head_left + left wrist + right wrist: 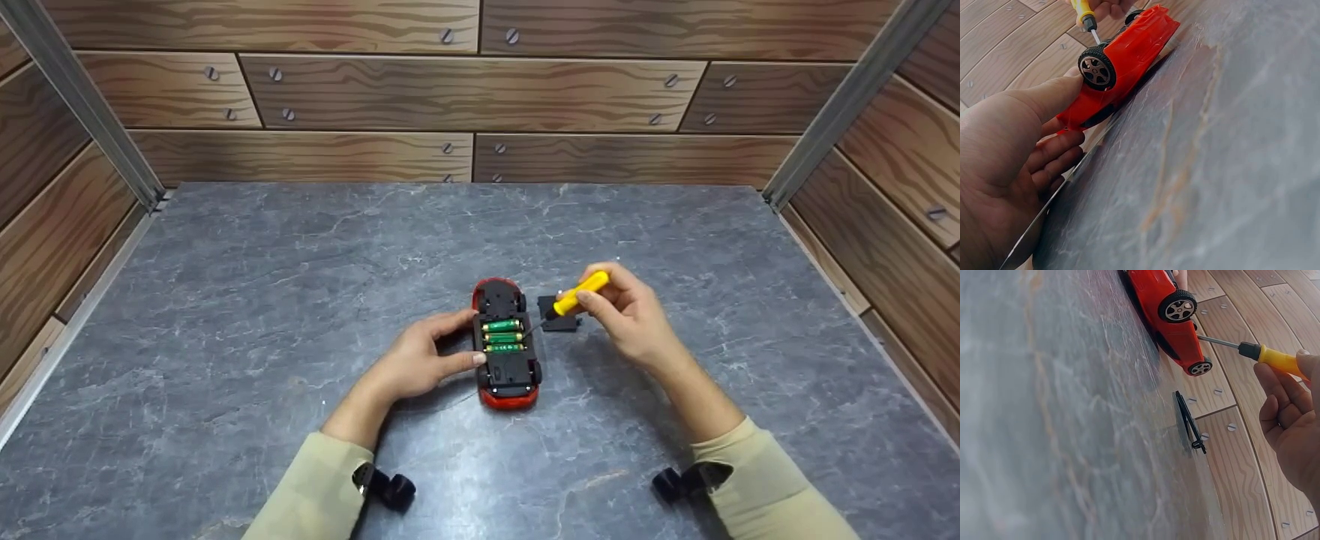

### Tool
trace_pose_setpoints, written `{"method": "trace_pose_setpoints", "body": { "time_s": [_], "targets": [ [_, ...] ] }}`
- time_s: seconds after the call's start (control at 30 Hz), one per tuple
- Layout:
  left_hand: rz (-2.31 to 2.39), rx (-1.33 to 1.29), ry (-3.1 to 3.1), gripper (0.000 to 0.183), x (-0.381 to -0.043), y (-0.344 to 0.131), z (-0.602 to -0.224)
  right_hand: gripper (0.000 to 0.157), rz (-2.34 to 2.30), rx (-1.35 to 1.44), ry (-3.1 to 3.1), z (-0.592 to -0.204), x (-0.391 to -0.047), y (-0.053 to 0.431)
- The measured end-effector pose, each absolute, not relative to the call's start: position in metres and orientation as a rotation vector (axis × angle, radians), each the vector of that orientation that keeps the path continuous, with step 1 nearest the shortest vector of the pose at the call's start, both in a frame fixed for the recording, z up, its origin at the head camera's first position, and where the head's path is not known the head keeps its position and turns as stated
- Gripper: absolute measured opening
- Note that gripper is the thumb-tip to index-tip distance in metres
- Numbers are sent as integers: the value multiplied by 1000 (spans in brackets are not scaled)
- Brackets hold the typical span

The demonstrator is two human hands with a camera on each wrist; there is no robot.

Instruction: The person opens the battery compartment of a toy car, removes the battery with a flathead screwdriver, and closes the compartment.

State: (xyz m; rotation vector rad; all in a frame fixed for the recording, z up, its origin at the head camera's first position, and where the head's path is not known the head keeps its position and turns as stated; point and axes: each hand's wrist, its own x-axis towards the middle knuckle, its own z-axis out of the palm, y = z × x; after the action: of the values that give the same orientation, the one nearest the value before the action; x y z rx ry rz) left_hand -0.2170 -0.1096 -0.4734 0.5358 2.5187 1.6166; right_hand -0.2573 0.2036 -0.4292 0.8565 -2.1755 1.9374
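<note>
A red toy car (511,371) lies upside down on the table, its black underside facing up. Three green batteries (503,337) sit side by side in its uncovered compartment. My left hand (418,360) holds the car by its left side, thumb and fingers spread along it; the thumb lies by a wheel (1096,68) in the left wrist view. In my right hand (634,326) is a yellow screwdriver (583,292), pinched by the handle. Its metal shaft (1219,341) slants down to the car at the batteries' right end. Whether the tip touches a battery cannot be seen.
A black battery cover (559,325) lies on the table just right of the car, partly beneath the screwdriver in the head view. The grey marbled table (300,247) is bounded by wood-patterned walls (480,94) at the back and sides.
</note>
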Motion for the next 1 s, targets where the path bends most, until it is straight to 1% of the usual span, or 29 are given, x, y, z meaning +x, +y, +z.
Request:
{"method": "trace_pose_setpoints", "body": {
  "time_s": [0.67,1.0],
  "targets": [
    [1602,497,2512,69,-216,-109,-472,13,1982,909,-2117,-434,-262,207],
    [1628,513,2493,67,-217,-111,-472,15,2037,903,-2096,-437,-265,209]
  ]
}}
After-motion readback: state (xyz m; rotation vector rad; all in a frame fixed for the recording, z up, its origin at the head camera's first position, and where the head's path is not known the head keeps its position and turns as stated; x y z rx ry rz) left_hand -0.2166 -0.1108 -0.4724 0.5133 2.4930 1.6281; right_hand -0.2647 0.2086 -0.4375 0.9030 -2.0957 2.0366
